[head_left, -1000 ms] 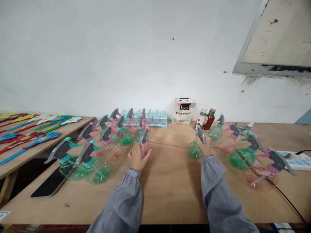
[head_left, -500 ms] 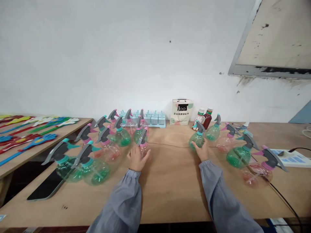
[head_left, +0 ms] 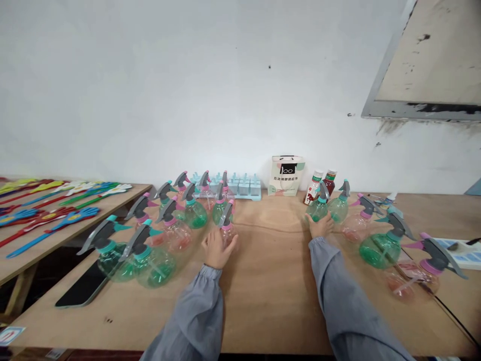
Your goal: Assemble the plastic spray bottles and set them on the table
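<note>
My left hand (head_left: 219, 249) is curled round the body of a pink spray bottle (head_left: 228, 235) with a grey trigger head, upright on the table. Farther off on the right, my right hand (head_left: 319, 226) has thumb and fingers on either side of a green spray bottle (head_left: 317, 211). Close beside it is another green spray bottle (head_left: 338, 208). Several green and pink spray bottles are grouped to the left, among them a large green one (head_left: 156, 268). Nearer on the right are a pink one (head_left: 356, 228), a green one (head_left: 379, 250) and a pink one (head_left: 411, 281).
Against the wall stand a pale blue popsicle mould set (head_left: 244, 189), a paper bag (head_left: 286, 176) and two sauce bottles (head_left: 313, 188). A phone (head_left: 80, 288) lies front left. Colourful hand-shaped toys (head_left: 75, 216) cover the neighbouring table (head_left: 56, 240). A dark cable (head_left: 456, 318) crosses the right side.
My right hand has shifted the green spray bottle slightly right, closer to the other green one, its fingers now showing on both sides. The left hand keeps its hold. The view has turned slightly left.
</note>
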`<action>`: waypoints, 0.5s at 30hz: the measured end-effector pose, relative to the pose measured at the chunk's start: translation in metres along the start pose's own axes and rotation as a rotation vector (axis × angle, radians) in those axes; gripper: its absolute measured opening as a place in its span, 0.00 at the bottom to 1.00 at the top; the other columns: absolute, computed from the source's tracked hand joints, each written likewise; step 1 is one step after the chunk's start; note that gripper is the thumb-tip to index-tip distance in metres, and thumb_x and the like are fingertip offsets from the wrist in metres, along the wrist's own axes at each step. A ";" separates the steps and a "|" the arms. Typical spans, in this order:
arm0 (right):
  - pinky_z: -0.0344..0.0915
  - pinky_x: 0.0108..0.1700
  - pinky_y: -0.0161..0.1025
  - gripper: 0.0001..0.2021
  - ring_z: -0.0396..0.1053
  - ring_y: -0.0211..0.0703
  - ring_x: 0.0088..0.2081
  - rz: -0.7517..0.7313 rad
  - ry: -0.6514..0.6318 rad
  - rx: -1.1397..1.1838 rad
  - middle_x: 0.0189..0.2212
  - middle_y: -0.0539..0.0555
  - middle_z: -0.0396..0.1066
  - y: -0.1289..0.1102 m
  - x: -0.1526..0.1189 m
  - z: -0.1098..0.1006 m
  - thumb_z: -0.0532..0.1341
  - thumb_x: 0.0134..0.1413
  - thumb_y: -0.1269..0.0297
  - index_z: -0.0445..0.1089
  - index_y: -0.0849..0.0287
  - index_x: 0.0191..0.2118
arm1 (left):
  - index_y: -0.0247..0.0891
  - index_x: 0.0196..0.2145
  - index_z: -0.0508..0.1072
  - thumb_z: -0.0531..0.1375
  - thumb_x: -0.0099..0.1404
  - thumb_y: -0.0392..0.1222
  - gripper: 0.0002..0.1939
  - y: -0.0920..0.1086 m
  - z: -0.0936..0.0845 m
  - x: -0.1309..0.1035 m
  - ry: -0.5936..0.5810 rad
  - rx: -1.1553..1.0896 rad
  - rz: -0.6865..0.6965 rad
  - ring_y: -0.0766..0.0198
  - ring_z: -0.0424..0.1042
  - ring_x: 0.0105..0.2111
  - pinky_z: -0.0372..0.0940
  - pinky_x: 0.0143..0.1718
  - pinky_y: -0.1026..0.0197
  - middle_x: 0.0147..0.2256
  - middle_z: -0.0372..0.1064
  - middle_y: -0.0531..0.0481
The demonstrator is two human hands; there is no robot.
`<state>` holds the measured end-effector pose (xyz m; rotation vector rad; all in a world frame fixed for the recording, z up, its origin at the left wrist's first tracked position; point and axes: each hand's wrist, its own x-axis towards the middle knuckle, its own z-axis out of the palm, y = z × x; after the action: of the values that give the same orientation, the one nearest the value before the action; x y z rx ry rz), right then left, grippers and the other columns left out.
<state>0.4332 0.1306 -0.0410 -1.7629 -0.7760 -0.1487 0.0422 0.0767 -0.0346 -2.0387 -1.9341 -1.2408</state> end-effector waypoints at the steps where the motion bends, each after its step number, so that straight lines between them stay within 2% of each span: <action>1: 0.52 0.55 0.63 0.46 0.56 0.76 0.56 0.003 0.001 0.008 0.54 0.82 0.59 0.000 0.001 0.000 0.66 0.43 0.37 0.58 0.69 0.59 | 0.36 0.47 0.68 0.58 0.62 0.56 0.23 0.000 0.000 0.000 0.000 -0.004 0.006 0.46 0.70 0.46 0.60 0.47 0.47 0.40 0.70 0.42; 5: 0.49 0.54 0.65 0.43 0.53 0.76 0.56 0.023 0.023 0.057 0.54 0.81 0.57 -0.001 0.004 0.001 0.69 0.40 0.40 0.59 0.65 0.55 | 0.39 0.49 0.68 0.59 0.62 0.55 0.22 0.001 0.003 -0.003 0.012 -0.062 0.039 0.48 0.70 0.46 0.61 0.47 0.48 0.40 0.70 0.43; 10: 0.52 0.52 0.63 0.35 0.52 0.74 0.56 0.040 0.052 0.102 0.54 0.78 0.56 -0.006 0.007 0.003 0.65 0.46 0.42 0.58 0.61 0.52 | 0.38 0.49 0.69 0.61 0.61 0.53 0.23 0.006 0.009 -0.008 0.022 -0.118 0.083 0.48 0.71 0.45 0.62 0.44 0.49 0.39 0.70 0.42; 15: 0.51 0.52 0.65 0.40 0.53 0.77 0.56 0.054 0.022 0.070 0.55 0.80 0.55 -0.008 0.010 0.004 0.67 0.43 0.40 0.59 0.64 0.55 | 0.38 0.46 0.69 0.61 0.61 0.54 0.22 0.009 0.013 -0.012 0.021 -0.133 0.122 0.48 0.72 0.44 0.63 0.43 0.50 0.39 0.71 0.42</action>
<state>0.4357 0.1393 -0.0308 -1.7113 -0.7087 -0.1037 0.0577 0.0723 -0.0461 -2.1591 -1.7323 -1.3903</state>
